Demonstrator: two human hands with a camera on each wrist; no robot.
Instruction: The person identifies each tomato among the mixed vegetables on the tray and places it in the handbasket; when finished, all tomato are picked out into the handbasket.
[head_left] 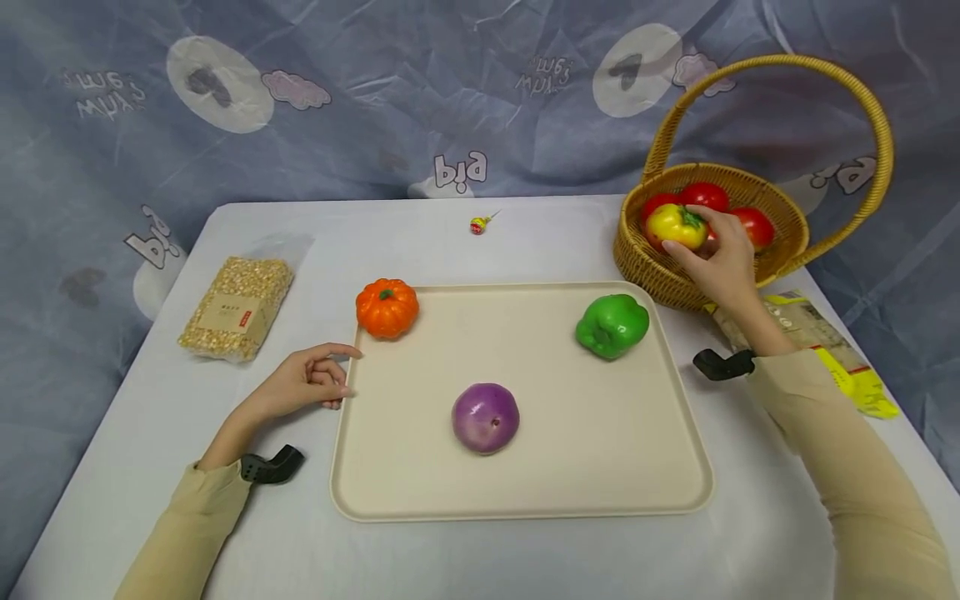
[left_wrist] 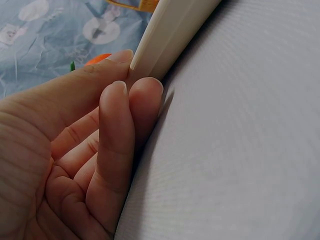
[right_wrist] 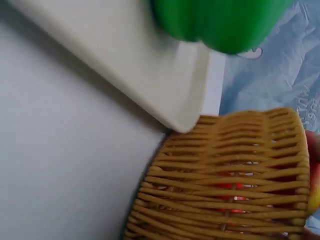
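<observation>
At the basket on the right, my right hand (head_left: 720, 254) grips a yellow bell pepper (head_left: 673, 227) with a red patch and green stem between thumb and fingers. Red tomatoes (head_left: 705, 196) lie around it in the wicker basket (head_left: 652, 271). The right wrist view shows the basket's woven side (right_wrist: 225, 175), with most of that hand hidden. My left hand (head_left: 307, 383) holds the left rim of the beige tray (head_left: 570, 450); its fingertips (left_wrist: 146, 92) are at the tray edge (left_wrist: 165, 45). On the tray are an orange pumpkin (head_left: 387, 308), a green bell pepper (head_left: 612, 326) and a round purple vegetable (head_left: 486, 418).
A clear bag of yellow kernels (head_left: 240, 308) lies at the left. Behind the tray is a small lollipop (head_left: 478, 225). Under my right forearm sits a yellow-edged packet (head_left: 817, 333). The basket's tall handle (head_left: 780, 61) arches above it, before a blue-grey patterned cloth (head_left: 360, 150).
</observation>
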